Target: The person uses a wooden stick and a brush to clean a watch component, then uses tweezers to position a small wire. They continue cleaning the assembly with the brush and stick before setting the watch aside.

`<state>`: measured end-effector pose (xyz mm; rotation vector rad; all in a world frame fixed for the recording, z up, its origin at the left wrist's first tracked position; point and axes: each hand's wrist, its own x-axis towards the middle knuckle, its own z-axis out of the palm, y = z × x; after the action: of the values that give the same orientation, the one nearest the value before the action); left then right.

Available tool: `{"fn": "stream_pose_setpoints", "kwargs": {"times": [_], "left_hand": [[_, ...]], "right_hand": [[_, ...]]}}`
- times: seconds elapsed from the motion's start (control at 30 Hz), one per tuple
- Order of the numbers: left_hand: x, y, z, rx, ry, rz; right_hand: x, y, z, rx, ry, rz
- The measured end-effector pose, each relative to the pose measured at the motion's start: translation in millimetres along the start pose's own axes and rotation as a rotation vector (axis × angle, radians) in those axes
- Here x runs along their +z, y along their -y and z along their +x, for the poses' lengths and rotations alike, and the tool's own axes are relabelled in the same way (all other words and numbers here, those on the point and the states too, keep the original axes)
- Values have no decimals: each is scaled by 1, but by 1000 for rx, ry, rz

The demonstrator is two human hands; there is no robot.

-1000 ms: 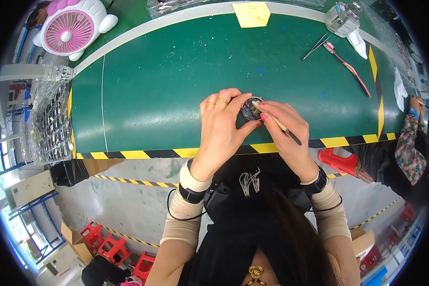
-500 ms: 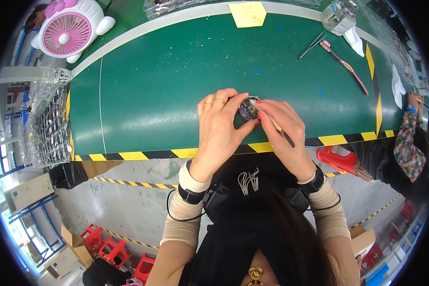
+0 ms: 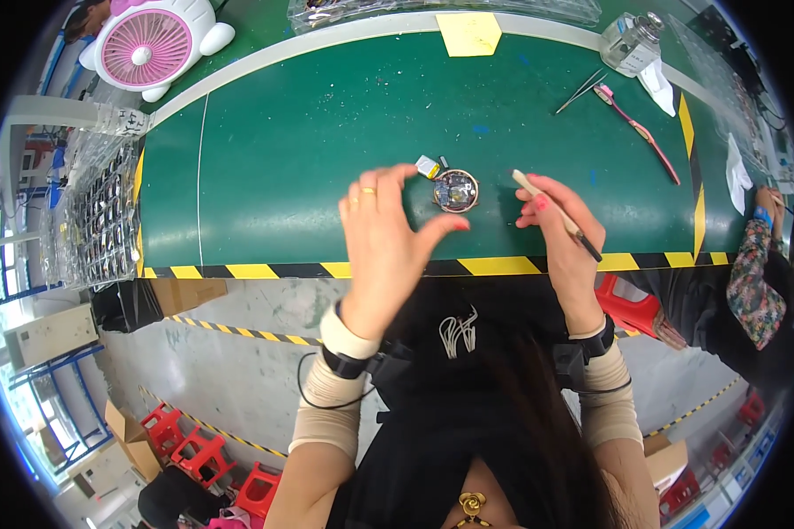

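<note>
On the green bench lies a round, watch-sized device (image 3: pixel 457 191), its open casing showing a dark circuit board. Beside its upper left edge rests a small silver battery (image 3: pixel 427 167) with a yellow strip. My left hand (image 3: pixel 384 234) is open just left of the device, thumb and fingers spread, with nothing held. To the right of the device, my right hand (image 3: pixel 569 234) is closed around a small brush (image 3: pixel 528 183) with a pale tip and a dark handle end. The brush tip points up and left, apart from the device.
Farther right lie tweezers (image 3: pixel 580 91), a pink toothbrush (image 3: pixel 640 128) and a white tissue (image 3: pixel 655 85) by a glass bottle (image 3: pixel 630 46). A yellow note (image 3: pixel 469 35) sits at the back, a white-pink fan (image 3: pixel 146 48) back left, parts trays (image 3: pixel 101 207) left. A co-worker's hand (image 3: pixel 767 201) is far right.
Both hands have come away from the device, the left leftward and the right, with the brush, rightward. The device now lies on the bench, and its battery shows.
</note>
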<state>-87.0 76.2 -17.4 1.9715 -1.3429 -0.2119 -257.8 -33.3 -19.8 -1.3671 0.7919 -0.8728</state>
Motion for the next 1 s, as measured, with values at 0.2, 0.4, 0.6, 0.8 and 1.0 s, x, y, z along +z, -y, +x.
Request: {"fn": "stream_pose_setpoints", "kwargs": {"times": [0.2,0.4,0.6,0.8,1.0], "left_hand": [[21,-9,-3,-7,-99,266],[20,-7,6,41,-100,187],[31,-7,12,23,-114,191],[33,-5,13,29,-132,152],[35,-5,13,14,-147,140]], "right_hand": [[9,1,15,2,258,-165],[13,0,28,120,263,-193],[20,-13,30,-153,253,-268],[19,-13,28,-229,228,-325],[22,-8,26,-294,259,-430]]}}
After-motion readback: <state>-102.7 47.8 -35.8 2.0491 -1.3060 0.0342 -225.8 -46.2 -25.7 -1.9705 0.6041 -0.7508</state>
